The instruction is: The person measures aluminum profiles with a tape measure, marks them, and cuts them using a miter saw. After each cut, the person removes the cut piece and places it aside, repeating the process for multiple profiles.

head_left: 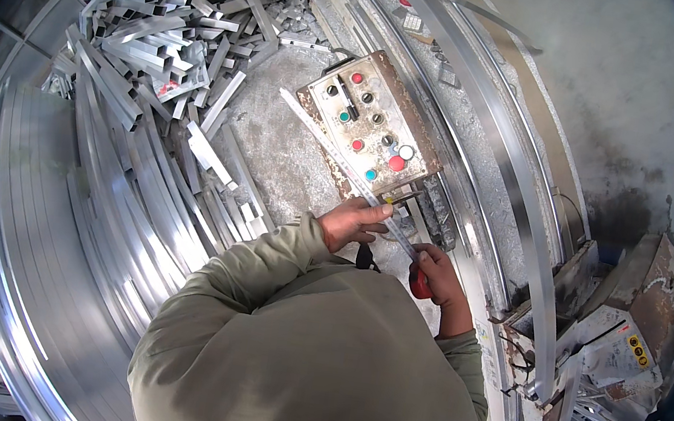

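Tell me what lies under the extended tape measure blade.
The blade crosses the rusty control panel and gritty grey surface. The left hand pinches it; the right hand covers the red case.

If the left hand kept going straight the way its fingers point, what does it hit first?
Likely the lower corner of the rusty control panel: the left hand pinches the tape blade just below it, though depth is unclear.

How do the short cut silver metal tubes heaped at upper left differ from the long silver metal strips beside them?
The short cut silver metal tubes lie jumbled, pointing every way; the long silver metal strips lie parallel in a neat bundle. The tubes are short with open hollow ends; the strips run long and look flat. Both are bare silvery metal.
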`<state>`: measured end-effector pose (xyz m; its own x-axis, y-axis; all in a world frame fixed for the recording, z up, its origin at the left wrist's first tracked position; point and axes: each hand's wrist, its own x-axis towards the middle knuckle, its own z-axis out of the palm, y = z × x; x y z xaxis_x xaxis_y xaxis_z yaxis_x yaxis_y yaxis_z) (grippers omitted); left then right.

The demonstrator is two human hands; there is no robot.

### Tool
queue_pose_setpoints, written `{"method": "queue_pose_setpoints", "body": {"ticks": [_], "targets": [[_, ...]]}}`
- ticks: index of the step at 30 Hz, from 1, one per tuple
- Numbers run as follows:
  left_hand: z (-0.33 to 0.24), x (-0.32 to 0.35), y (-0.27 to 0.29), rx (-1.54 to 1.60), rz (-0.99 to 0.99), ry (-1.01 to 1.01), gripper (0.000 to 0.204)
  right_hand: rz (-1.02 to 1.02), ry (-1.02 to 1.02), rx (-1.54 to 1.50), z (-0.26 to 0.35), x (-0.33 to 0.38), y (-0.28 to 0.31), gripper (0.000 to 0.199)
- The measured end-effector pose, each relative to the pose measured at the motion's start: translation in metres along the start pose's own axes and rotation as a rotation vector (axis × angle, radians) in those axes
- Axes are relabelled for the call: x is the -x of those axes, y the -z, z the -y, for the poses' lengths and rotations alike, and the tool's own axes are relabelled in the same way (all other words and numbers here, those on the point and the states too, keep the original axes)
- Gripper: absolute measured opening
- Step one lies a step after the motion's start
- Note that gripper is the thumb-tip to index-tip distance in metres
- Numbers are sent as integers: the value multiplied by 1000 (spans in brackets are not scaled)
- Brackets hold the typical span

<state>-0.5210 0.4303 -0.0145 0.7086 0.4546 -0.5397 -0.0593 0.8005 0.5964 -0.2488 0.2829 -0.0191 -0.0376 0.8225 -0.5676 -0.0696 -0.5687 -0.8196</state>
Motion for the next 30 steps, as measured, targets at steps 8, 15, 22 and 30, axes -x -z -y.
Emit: {"method": "queue_pose_setpoints", "body": {"ticks": [8, 15, 22, 30], "targets": [[44, 82, 129, -582, -605, -220, 72, -146, 60, 72, 56, -116, -9, 50], [124, 158, 234, -398, -1166, -197, 59, -373, 429, 623, 87, -276, 11, 56], [143, 188, 296, -578, -1090, 121, 60, -479, 522, 1097, 120, -309, -14, 40], [98, 199, 432, -638, -1076, 238, 66, -740, 303, -645, 195, -326, -38, 80]]}}
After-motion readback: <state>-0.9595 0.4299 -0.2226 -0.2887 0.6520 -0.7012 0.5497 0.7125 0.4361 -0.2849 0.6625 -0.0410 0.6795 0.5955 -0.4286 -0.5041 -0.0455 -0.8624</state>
